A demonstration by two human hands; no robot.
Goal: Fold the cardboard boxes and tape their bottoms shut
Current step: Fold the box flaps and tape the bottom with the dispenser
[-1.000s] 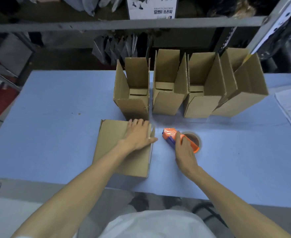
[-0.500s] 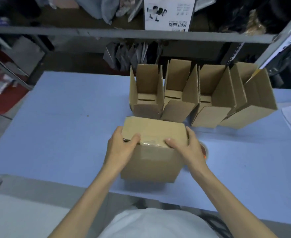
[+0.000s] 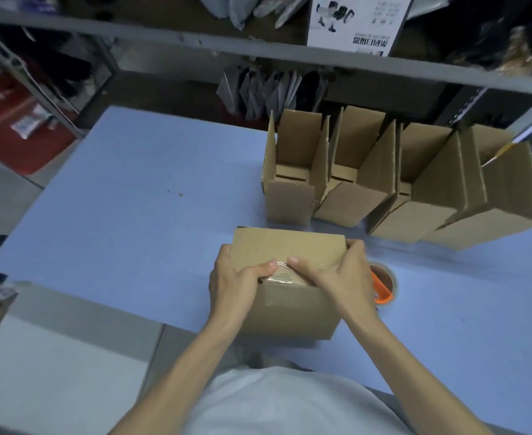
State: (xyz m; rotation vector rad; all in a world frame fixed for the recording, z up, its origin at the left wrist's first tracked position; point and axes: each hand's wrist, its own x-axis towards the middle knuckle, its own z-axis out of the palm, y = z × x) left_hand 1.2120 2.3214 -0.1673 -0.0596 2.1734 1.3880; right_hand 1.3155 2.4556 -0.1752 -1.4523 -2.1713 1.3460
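Observation:
A brown cardboard box [image 3: 290, 309] stands on the blue table [image 3: 133, 215] near its front edge, with clear tape [image 3: 282, 271] across its top seam. My left hand [image 3: 236, 277] grips the box's left top edge, thumb on the tape. My right hand [image 3: 340, 274] grips the right top edge, thumb also on the tape. An orange tape dispenser [image 3: 382, 287] lies just right of the box, partly hidden behind my right hand.
Several folded boxes [image 3: 384, 196] stand open-topped in a row at the back right of the table. A metal shelf rail [image 3: 258, 48] crosses above them. White paper lies at the table's far right edge. Bare table surface stretches to the left.
My right hand let go of the tape dispenser. Both hands stood the box up and took hold of its top; their thumbs have since moved closer together on the tape.

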